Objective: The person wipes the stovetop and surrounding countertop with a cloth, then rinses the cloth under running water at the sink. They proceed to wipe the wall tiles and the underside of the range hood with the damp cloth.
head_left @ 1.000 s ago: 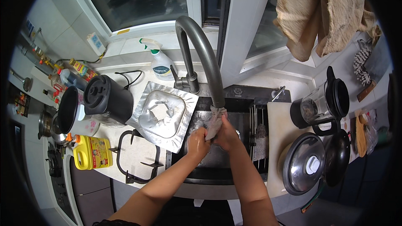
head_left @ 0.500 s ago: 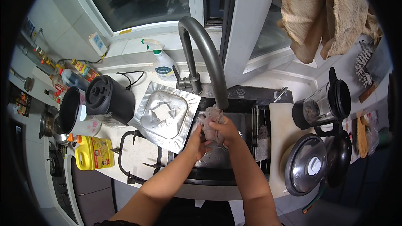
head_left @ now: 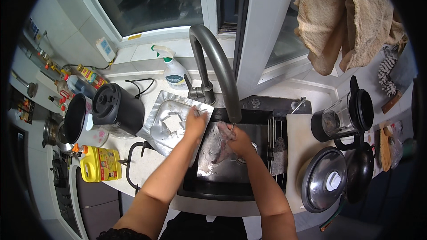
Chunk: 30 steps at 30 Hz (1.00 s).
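My right hand (head_left: 240,141), above the sink (head_left: 209,172), is closed round a wet, greyish-pink rag (head_left: 225,134) that hangs down below the tap. At the right side of a silver foil stove liner (head_left: 156,106), my left hand (head_left: 196,123) has its fingers curled about the edge, slightly blurred. The liner is square, with a raised rim and a torn hole in its middle, and lies over the hob to the left of the sink. Over the sink arches a dark grey tap (head_left: 230,80).
Behind the liner stand a spray bottle (head_left: 175,74) and a black appliance (head_left: 116,113). A yellow jug (head_left: 101,163) is at the left. To the right of the sink are a cutting board (head_left: 295,151), a blender jug (head_left: 336,119) and a lidded pot (head_left: 324,178).
My left hand has left the rag and moved left and away from me onto the foil liner's edge. The rag now hangs from my right hand alone.
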### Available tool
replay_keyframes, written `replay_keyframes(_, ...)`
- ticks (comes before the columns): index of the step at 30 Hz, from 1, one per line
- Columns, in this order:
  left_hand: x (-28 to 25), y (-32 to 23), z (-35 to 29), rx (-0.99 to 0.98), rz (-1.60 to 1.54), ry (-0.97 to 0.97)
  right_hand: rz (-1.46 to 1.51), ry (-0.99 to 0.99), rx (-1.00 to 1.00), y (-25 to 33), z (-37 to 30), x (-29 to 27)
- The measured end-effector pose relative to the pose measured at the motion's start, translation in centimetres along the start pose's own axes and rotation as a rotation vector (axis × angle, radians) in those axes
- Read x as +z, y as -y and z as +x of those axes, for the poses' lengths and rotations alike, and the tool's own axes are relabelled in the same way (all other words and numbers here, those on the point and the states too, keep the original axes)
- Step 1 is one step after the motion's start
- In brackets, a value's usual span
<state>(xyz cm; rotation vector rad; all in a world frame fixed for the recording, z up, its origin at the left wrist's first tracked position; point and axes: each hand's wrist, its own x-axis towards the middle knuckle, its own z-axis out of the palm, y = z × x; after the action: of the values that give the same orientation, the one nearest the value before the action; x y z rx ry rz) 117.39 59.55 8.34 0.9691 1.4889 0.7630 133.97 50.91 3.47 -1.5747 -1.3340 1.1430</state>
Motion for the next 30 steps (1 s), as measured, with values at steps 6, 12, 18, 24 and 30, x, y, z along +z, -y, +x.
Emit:
replay_keyframes(6,-2.2,-3.8,9.6,0.342,-0.132,-0.18,0.101,0.148,-0.065,0.8,-0.1,0.5)
replay_keyframes(12,-1.7,-5.5,8.1,0.324,-0.146,0.023,0.248,0.109,0.053,0.0,-0.5,0.0)
replay_keyframes(18,1.3,4.8,2.1,0.044,-0.034,0.03,0.2,0.175,-0.026,0.2,-1.6,-1.1)
replay_keyframes(24,3.1,11.8,-4.3,-0.755,-0.711,0.443,0.483,0.317,0.238,0.9,-3.8,-2.3)
replay_keyframes(30,5.9,13.4,-6.2,-0.633,-1.029,0.41,1.13,-0.474,0.439,-7.4,-6.3,3.1)
